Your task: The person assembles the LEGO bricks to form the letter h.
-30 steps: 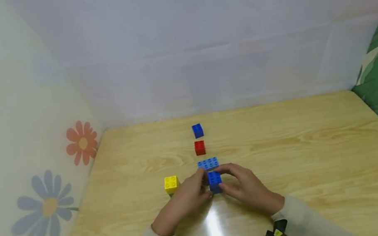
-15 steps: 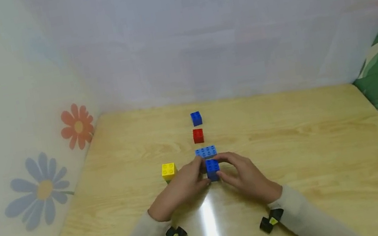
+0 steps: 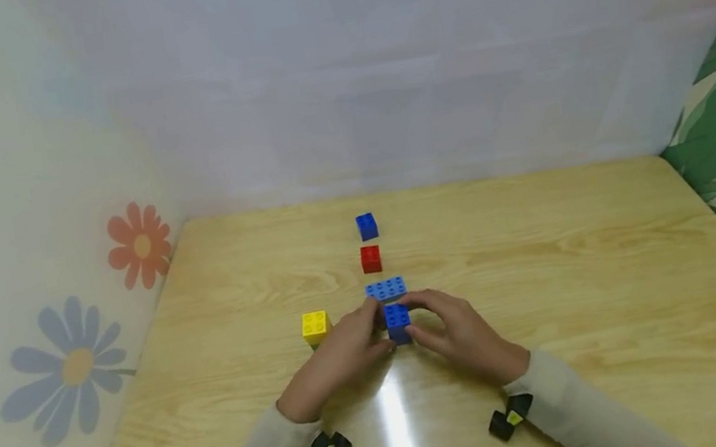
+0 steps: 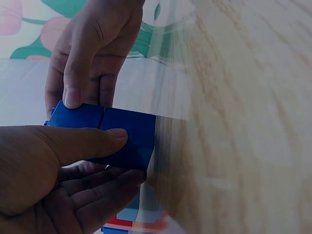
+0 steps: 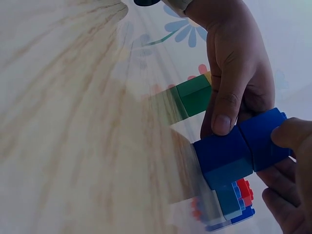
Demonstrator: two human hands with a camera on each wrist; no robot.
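Two dark blue bricks stand stacked between the hands, the upper blue brick [image 3: 397, 316] on the lower blue brick [image 5: 224, 156]. A thin seam shows between them in both wrist views. My left hand [image 3: 348, 346] pinches the lower brick from the left, its thumb across the near face. From the right, my right hand [image 3: 455, 333] grips the upper brick between thumb and fingers. Just behind the stack lies a light blue eight-stud brick [image 3: 386, 289], partly covered by the left fingers.
A yellow brick [image 3: 315, 324] sits on a green block [image 5: 194, 94], left of the left hand. Farther back stand a red brick [image 3: 371, 259] and another dark blue brick [image 3: 367, 226], roughly in line on the wooden table [image 3: 552, 261]. Walls rise behind and on both sides.
The head view has tilted, so everything sits higher in it than a second ago. Both hands keep the same hold on the two blue bricks, with no clear movement against the table.
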